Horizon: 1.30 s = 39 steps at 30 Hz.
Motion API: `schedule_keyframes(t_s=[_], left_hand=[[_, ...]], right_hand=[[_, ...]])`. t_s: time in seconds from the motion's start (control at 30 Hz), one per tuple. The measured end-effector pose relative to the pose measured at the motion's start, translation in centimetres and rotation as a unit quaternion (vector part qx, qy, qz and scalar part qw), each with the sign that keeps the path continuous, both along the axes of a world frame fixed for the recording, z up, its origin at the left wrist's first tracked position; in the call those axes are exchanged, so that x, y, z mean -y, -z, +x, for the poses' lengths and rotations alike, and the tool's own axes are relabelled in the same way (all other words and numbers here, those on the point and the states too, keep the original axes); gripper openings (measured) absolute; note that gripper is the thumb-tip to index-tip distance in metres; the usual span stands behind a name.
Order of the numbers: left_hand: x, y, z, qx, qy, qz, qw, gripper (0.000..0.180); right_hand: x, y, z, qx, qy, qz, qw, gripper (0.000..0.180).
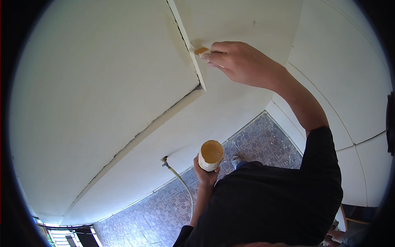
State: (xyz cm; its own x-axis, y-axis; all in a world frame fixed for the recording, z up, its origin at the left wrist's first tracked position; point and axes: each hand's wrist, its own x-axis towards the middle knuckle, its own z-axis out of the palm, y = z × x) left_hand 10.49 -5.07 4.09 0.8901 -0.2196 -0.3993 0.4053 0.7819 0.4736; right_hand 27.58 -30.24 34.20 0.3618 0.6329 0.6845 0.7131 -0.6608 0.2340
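Note:
My right hand [238,61] is raised high against the cream wall [103,82] and grips a small paintbrush [200,50], whose bristles press on the edge of a projecting corner [193,53]. Lower down, my left hand [206,175] holds a small round can [210,155] upright; it is open at the top and filled with tan-yellow paint. My dark sleeve and shirt [279,197] fill the lower right.
A ledge with a dark crack [135,138] runs diagonally across the wall. A tap with a pale hose [177,175] hangs from the wall above a patterned stone-tile floor [164,210]. White tiled wall [354,103] stands at right; a window grille [66,234] shows at lower left.

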Motion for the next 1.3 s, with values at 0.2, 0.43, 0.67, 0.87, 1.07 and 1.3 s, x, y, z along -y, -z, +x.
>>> schedule_keyframes(t_s=[0.2,0.43,0.67,0.87,1.07,1.3], left_hand=[[-0.2,0.7,0.0,0.003,0.017,0.004,1.000,0.048],[0.4,-0.1,0.2,-0.009,0.026,0.007,1.000,0.043],[0.0,-0.4,0.0,-0.013,0.007,-0.003,1.000,0.043],[-0.4,0.1,-0.2,-0.004,0.017,0.006,1.000,0.044],[-0.2,0.1,-0.1,-0.011,0.027,0.005,1.000,0.044],[-0.4,0.5,-0.3,-0.013,0.025,0.012,1.000,0.043]], right_hand=[[1.4,-7.4,0.7,-0.136,0.003,0.042,0.990,0.019],[0.9,-5.0,2.9,0.131,-0.004,0.103,0.986,0.019],[0.2,12.9,0.6,-0.071,0.018,0.053,0.996,0.029],[0.9,13.2,-0.8,-0.306,-0.006,0.055,0.951,0.023],[1.4,7.2,0.5,-0.082,-0.038,0.198,0.976,0.024],[-0.6,15.3,-1.1,-0.181,0.023,0.135,0.974,0.028]])
